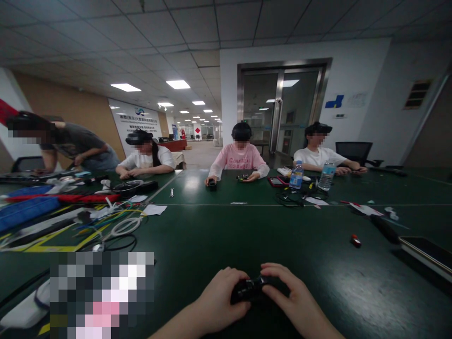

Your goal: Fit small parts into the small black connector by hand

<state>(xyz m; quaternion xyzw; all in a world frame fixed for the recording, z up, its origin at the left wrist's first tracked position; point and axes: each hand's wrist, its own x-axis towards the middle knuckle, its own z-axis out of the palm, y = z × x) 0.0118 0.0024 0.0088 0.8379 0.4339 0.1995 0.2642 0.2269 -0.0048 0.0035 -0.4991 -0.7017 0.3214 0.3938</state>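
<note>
Both my hands meet at the near edge of a dark green table [226, 235]. My left hand [221, 296] has its fingers curled round the left end of a small black device [249, 289]. The fingers of my right hand [287, 294] wrap over the device's right end. The device sits low, on or just above the tabletop, and most of it is hidden by my fingers.
A small red object [355, 241] lies to the right, a flat dark slab [427, 254] beyond it. Cables, a white ring and blue and red tools [70, 212] crowd the left. Two water bottles [296, 174] stand far across, where several other people sit working.
</note>
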